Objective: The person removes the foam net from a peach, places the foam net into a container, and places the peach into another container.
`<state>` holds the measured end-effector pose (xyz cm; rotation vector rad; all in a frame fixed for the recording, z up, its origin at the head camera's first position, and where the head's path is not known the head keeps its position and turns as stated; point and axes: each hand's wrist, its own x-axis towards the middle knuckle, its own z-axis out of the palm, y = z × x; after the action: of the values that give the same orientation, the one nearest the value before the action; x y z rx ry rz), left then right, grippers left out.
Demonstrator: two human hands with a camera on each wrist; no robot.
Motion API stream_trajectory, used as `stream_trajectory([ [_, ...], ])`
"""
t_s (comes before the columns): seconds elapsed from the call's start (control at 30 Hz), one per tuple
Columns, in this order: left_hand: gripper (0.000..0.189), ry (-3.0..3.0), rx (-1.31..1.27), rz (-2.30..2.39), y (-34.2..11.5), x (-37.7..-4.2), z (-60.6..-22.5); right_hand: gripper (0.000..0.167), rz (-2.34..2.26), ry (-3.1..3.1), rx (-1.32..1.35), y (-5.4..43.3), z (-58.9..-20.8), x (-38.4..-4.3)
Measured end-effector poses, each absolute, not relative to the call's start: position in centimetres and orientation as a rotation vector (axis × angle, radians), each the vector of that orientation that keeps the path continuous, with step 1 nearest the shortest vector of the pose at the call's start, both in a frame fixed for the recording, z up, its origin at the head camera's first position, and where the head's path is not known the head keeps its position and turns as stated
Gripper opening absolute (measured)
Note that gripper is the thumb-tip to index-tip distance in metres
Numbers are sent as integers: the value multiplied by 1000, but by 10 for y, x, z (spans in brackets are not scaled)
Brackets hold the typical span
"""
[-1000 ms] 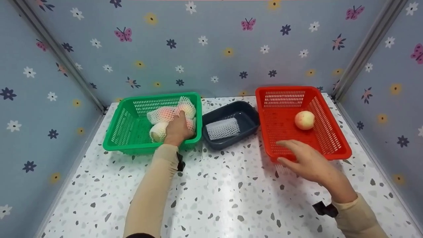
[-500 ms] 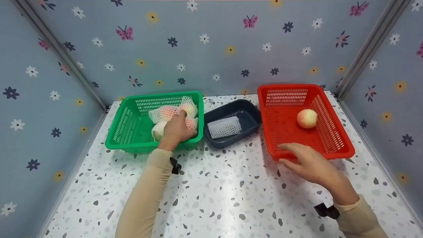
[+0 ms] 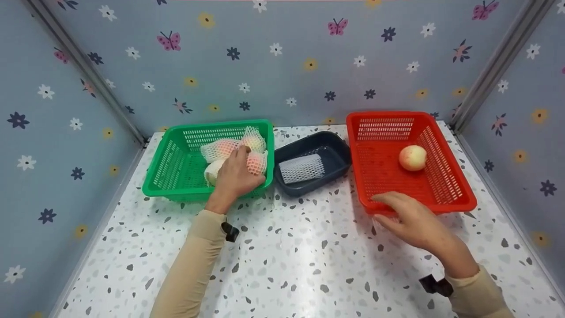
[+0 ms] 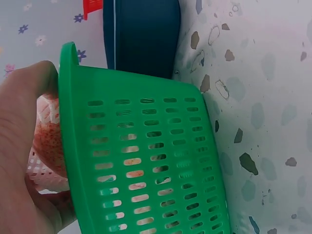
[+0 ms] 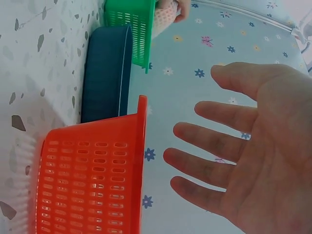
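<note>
At right in the green basket [image 3: 176, 192], a netted peach [image 3: 257, 163] between the bent fingers and thumb of the left grip [image 3: 236, 174], whether held I cannot tell, other netted peaches [image 3: 220, 149] beside it, the right grip [image 3: 412, 223] spread-fingered near the red basket [image 3: 454, 206].

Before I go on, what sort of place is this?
Probably a small work booth: blue-grey flower-printed panels border a white speckled tabletop bearing a green perforated plastic basket and a red perforated plastic basket.
</note>
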<state>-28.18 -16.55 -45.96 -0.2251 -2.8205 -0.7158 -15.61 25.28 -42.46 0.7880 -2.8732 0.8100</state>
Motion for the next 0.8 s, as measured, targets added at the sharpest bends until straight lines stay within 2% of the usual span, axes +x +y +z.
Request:
stream_trajectory([
  [0.2,69,-2678,-302,-740,-164,-266,-457,46,742,-2838,783,249,-429,-157],
  [0.4,68,-2535,-361,-770,-153,-249,-446,69,643,-2797,721,248,-434,-161],
  [0.53,78,-2505,-410,-834,-143,-235,-442,79,561,-2765,677,247,-438,-164],
  [0.63,83,-2506,-460,-901,-136,-227,-441,81,520,-2753,650,247,-440,-165],
  [0.8,78,-2551,-539,-1037,-126,-217,-446,79,517,-2743,641,247,-443,-166],
])
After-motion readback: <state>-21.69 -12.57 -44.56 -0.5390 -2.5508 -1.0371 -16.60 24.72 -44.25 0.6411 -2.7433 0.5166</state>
